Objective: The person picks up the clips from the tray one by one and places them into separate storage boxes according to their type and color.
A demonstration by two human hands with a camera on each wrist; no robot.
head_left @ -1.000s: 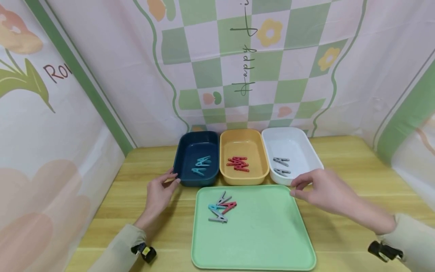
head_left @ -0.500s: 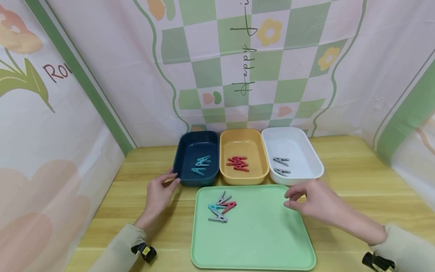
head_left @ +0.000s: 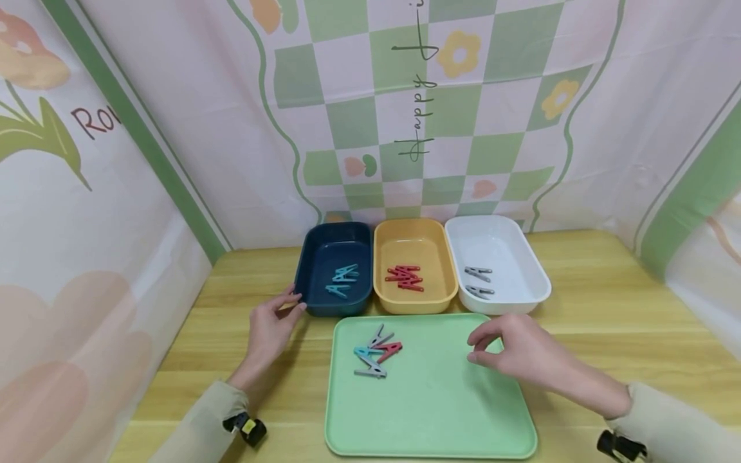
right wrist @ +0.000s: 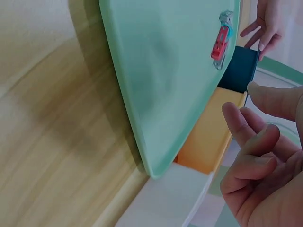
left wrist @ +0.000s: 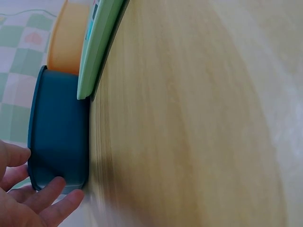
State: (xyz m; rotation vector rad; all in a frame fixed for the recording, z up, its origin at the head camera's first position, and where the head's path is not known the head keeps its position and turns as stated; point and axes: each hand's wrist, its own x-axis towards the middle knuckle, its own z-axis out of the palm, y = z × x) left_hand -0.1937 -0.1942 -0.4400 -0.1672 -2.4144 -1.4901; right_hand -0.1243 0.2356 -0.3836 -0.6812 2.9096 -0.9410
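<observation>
My left hand (head_left: pixel 271 329) touches the near left corner of the dark blue bin (head_left: pixel 334 239), its fingers loosely extended along the outside wall. Over the right part of the green tray (head_left: pixel 440 411) hovers my right hand (head_left: pixel 523 352), with nothing held and a gap between thumb and forefinger. To its left, a small pile of clothespins lies on the tray: a red clothespin (head_left: pixel 390 350), a light blue clothespin (head_left: pixel 365 352) and two grey ones (head_left: pixel 373 371). Blue clothespins (head_left: pixel 338 290) lie in the dark blue bin.
Beside the blue bin stand a yellow bin (head_left: pixel 412 241) with several red clothespins (head_left: pixel 410 285) and a white bin (head_left: pixel 503 257) with two grey clothespins (head_left: pixel 478 274). All three line up behind the tray on a wooden table (head_left: pixel 602 289), with a patterned cloth (head_left: pixel 399 116) behind.
My right hand has moved from the white bin's near right corner leftward and nearer, over the tray. The left hand stays at the blue bin, and the clothespins have not moved.
</observation>
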